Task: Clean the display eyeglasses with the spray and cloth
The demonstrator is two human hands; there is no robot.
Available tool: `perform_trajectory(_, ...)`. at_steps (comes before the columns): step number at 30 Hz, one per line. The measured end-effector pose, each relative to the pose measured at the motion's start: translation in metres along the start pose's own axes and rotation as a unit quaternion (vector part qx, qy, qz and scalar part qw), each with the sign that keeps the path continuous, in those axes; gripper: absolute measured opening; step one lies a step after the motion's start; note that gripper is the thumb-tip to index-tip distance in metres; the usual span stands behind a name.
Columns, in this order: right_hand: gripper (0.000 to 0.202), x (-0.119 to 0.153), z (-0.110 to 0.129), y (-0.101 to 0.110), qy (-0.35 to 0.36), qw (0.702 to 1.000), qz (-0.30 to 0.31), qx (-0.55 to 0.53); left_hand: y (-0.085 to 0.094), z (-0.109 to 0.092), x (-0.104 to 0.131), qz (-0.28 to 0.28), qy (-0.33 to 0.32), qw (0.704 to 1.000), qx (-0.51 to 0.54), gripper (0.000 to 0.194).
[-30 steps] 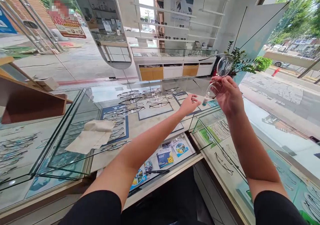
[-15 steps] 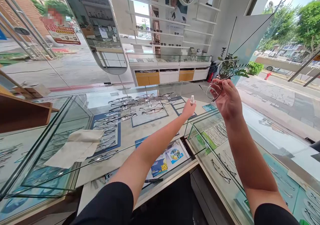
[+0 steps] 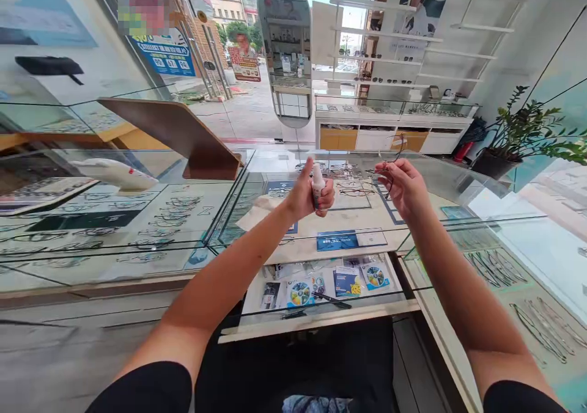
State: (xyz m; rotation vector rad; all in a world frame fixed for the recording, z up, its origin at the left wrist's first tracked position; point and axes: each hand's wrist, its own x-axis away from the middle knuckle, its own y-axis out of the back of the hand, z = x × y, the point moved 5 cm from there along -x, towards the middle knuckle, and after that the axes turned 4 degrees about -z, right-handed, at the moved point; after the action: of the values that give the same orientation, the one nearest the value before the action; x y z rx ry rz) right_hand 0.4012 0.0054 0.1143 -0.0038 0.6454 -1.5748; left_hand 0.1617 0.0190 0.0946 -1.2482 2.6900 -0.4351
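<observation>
My left hand is closed around a small white spray bottle, which stands upright in the fist with its nozzle on top. To the right, my right hand pinches a pair of thin-framed glasses between thumb and fingers; they are seen nearly edge-on, and part of the frame is hidden by the fingers. A pale cleaning cloth lies on the glass counter to the left of my left hand. Behind both hands, rows of glasses rest on the counter top.
An open drawer below holds leaflets, discs and a dark pen. Glass cases with more frames flank it on both sides. A brown board stands on the left counter. A tall mirror and a potted plant are farther back.
The view has turned left. My left hand has drawn back with the bottle, and my right hand has lowered the glasses and turned them nearly edge-on. Both hands keep their hold.
</observation>
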Motion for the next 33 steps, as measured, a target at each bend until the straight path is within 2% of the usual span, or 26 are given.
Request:
perform_trajectory(3, 0.043, -0.003, -0.050, -0.056, -0.034, 0.998, 0.058, -0.009, 0.021, 0.006, 0.028, -0.025, -0.003, 1.000, 0.013, 0.093)
perform_trajectory(5, 0.047, -0.003, -0.082, -0.083, -0.055, 0.995, 0.080, 0.005, 0.034, 0.008, 0.040, -0.052, -0.023, 0.998, 0.019, 0.094)
perform_trajectory(8, 0.052, -0.001, -0.121, -0.106, -0.079, 0.992, 0.093, 0.018, 0.055, 0.009, 0.049, -0.113, -0.076, 0.991, 0.003, 0.091)
perform_trajectory(11, 0.054, 0.007, -0.142, -0.110, -0.106, 0.988, 0.110, 0.012, 0.077, 0.011, 0.049, -0.193, -0.132, 0.971, -0.056, 0.086)
perform_trajectory(14, 0.054, 0.018, -0.150, -0.104, -0.135, 0.984, 0.117, 0.003, 0.096, 0.021, 0.044, -0.269, -0.157, 0.938, -0.153, 0.085)
perform_trajectory(16, 0.052, 0.026, -0.152, -0.100, -0.150, 0.981, 0.120, 0.000, 0.104, 0.029, 0.041, -0.293, -0.161, 0.922, -0.195, 0.085)
perform_trajectory(20, 0.048, 0.041, -0.152, -0.103, -0.171, 0.976, 0.137, -0.006, 0.108, 0.040, 0.039, -0.289, -0.160, 0.918, -0.220, 0.084)
perform_trajectory(25, 0.040, 0.055, -0.147, -0.117, -0.174, 0.970, 0.170, -0.025, 0.103, 0.044, 0.040, -0.266, -0.158, 0.921, -0.236, 0.083)
perform_trajectory(30, 0.042, 0.060, -0.146, -0.120, -0.176, 0.968, 0.180, -0.016, 0.097, 0.048, 0.039, -0.257, -0.150, 0.927, -0.228, 0.081)
perform_trajectory(33, 0.043, 0.059, -0.147, -0.118, -0.181, 0.967, 0.176, -0.021, 0.094, 0.043, 0.039, -0.263, -0.154, 0.927, -0.217, 0.081)
